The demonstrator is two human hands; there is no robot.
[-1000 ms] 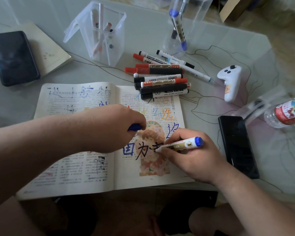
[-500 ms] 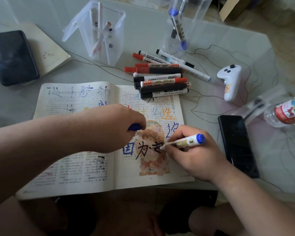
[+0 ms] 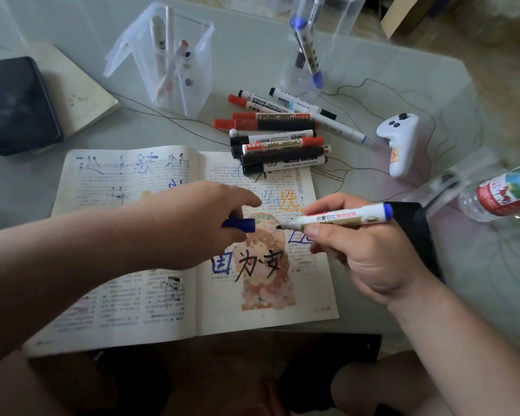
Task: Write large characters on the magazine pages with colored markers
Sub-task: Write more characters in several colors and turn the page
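An open magazine (image 3: pixel 150 304) lies flat at the table's front edge, with large blue, black and orange characters on both pages. My right hand (image 3: pixel 364 253) grips a white marker (image 3: pixel 339 219) with a blue end, lifted off the right page, its dark tip pointing left. My left hand (image 3: pixel 192 226) pinches the blue cap (image 3: pixel 239 224), its open end facing the tip a short gap away. Three big characters sit below both hands on the pink illustration.
A pile of red and black whiteboard markers (image 3: pixel 278 139) lies just beyond the magazine's top right corner. A clear pen box (image 3: pixel 168 58), a clear cup of markers (image 3: pixel 309 49), a white controller (image 3: pixel 401 142), two phones (image 3: pixel 18 103) (image 3: pixel 418 235) and a water bottle (image 3: pixel 502 193) surround it.
My right hand has lifted the marker off the page and swung it level. My left hand has risen with the cap toward the tip. A third character now stands finished.
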